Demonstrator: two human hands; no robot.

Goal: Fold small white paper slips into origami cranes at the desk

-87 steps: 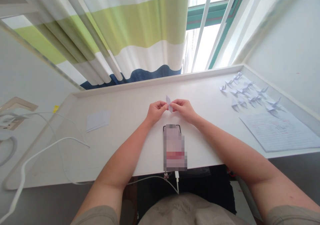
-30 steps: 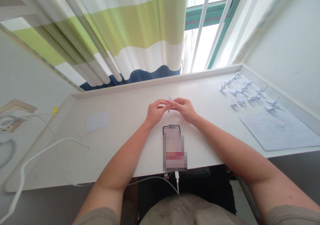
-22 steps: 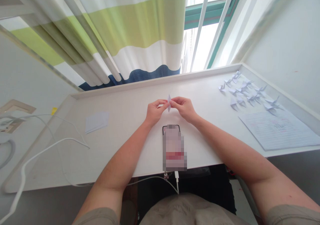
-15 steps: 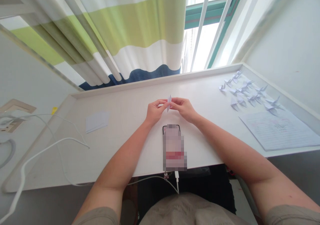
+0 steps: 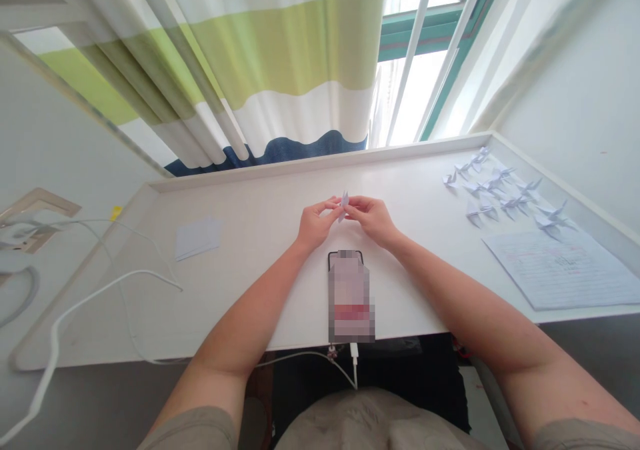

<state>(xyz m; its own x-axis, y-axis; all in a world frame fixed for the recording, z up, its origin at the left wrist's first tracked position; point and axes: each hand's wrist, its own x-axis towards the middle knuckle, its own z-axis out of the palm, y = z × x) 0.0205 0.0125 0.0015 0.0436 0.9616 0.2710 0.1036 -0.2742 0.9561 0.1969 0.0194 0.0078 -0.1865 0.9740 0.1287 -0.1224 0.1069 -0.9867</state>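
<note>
A small folded piece of white paper (image 5: 344,205) is held upright above the middle of the desk, pinched between both hands. My left hand (image 5: 317,225) has its thumb and fingers closed on the paper's left side. From the other side, my right hand (image 5: 373,219) grips it the same way. The fingers cover part of the paper, so its exact fold is hard to make out. Several folded paper cranes (image 5: 503,193) stand together at the right rear of the desk.
A phone (image 5: 350,290) with a charging cable (image 5: 355,363) lies in front of my hands. White paper sheets (image 5: 198,238) lie at the left, and a written sheet (image 5: 560,270) at the right. White cables (image 5: 100,298) cross the left side. A raised rim (image 5: 280,165) edges the desk's back.
The view has shifted slightly. Both hands stay on the folded paper, which looks a little more tilted; the fingers have moved only slightly.
</note>
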